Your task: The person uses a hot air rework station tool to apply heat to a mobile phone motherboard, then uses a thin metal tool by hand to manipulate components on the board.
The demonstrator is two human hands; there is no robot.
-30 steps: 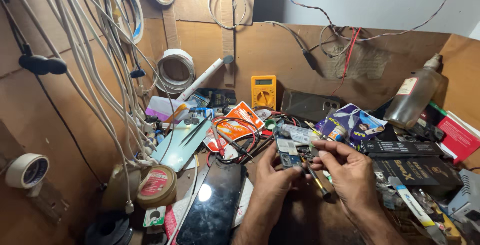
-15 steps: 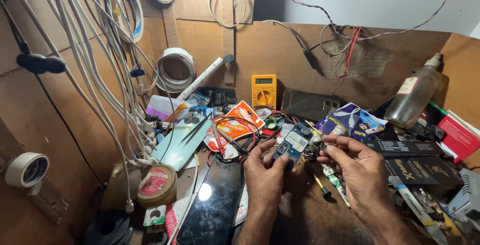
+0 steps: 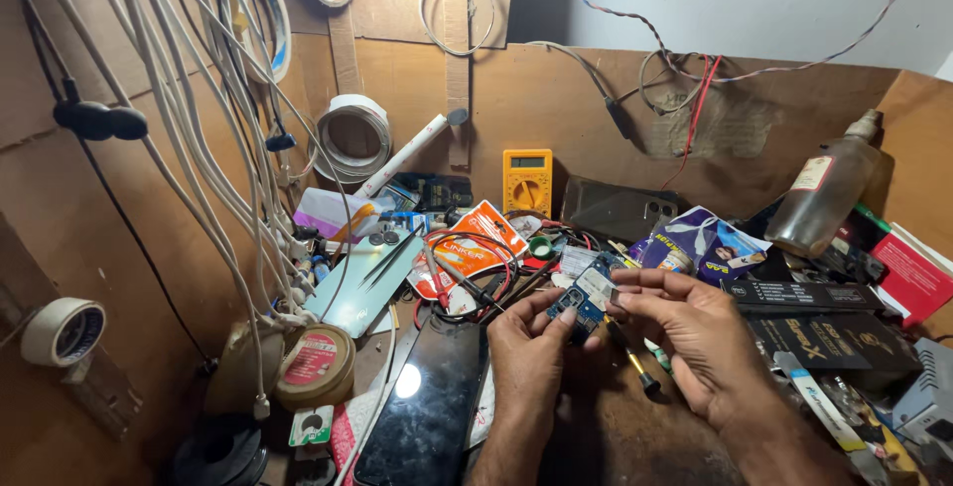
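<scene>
My left hand (image 3: 531,352) and right hand (image 3: 695,332) both pinch small blue circuit board (image 3: 581,304), held above cluttered workbench (image 3: 615,436). Black phone (image 3: 427,412) lies just left of my wrist; yellow multimeter (image 3: 527,180) stands behind, against wall.

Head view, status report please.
Left hand and right hand pinch small circuit board together. Board held above cluttered bench. Black phone lies beside left wrist.

Head view: worn on the head, looks down and forward
Faces: cluttered counter (image 3: 615,436), brown back wall (image 3: 556,99)
Nearness: close, at arm's reach
</scene>
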